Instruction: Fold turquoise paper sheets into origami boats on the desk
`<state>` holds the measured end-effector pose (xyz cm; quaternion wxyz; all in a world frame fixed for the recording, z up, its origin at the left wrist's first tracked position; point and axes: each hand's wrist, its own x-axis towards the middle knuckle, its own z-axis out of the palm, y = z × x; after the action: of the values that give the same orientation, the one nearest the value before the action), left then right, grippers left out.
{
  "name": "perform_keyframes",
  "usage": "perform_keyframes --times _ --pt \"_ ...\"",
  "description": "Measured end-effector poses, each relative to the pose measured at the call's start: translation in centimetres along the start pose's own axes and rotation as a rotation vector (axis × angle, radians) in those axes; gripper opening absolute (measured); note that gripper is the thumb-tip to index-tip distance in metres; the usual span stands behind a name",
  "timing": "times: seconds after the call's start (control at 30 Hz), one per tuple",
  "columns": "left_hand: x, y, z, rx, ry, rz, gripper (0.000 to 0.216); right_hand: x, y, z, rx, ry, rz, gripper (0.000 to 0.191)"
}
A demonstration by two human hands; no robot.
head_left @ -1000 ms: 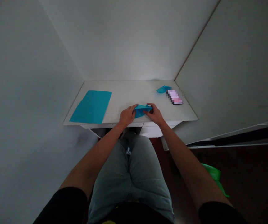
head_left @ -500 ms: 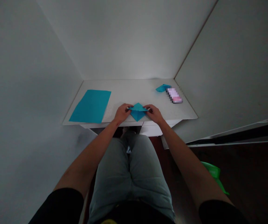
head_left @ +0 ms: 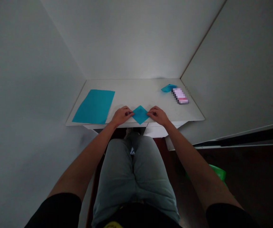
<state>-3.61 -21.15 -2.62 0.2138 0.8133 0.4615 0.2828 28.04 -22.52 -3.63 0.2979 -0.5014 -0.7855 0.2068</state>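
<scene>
A small blue piece of folded paper point(head_left: 140, 115), diamond-shaped from above, is held just over the front part of the white desk. My left hand point(head_left: 123, 115) pinches its left corner between thumb and fingers. On the opposite side, my right hand point(head_left: 158, 115) grips the right corner in the same way. The upper face of the paper looks smooth, and one point faces my body. Whether its underside touches the desk I cannot tell.
A large blue paper sheet point(head_left: 95, 106) lies flat on the desk's left side. Near the back right are another folded blue paper point(head_left: 168, 88) and a blurred phone point(head_left: 180, 96). Walls enclose the white desk point(head_left: 136, 87). A green plastic object point(head_left: 218, 172) stands on the floor at right.
The folded paper's raised upper flap and crosswise crease no longer show; it now looks like one flat diamond. Both hands have drawn slightly apart at its corners.
</scene>
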Motion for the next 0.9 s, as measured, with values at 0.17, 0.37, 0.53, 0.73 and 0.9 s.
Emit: perform_keyframes --times 0.17,0.37,0.53,0.73,0.9 --pt "0.6 1.6 0.9 0.109 0.042 -0.099 0.027 0.2 -0.6 0.3 -0.096 0.038 0.060 0.028" --pt "0.7 3.0 1.7 0.234 0.102 -0.141 0.043 -0.1 -1.4 0.2 -0.134 0.040 0.042 0.034" --pt "0.5 3.2 2.2 0.380 -0.093 0.110 0.054 -0.1 -1.2 0.3 -0.249 0.022 -0.006 0.035" --pt "0.2 3.3 3.0 0.471 -0.228 0.180 0.065 0.0 -0.5 0.6 -0.322 -0.001 -0.107 0.038" --pt "-0.3 3.2 2.2 0.473 -0.277 0.260 0.099 0.0 -0.2 0.5 -0.310 -0.007 -0.120 0.039"
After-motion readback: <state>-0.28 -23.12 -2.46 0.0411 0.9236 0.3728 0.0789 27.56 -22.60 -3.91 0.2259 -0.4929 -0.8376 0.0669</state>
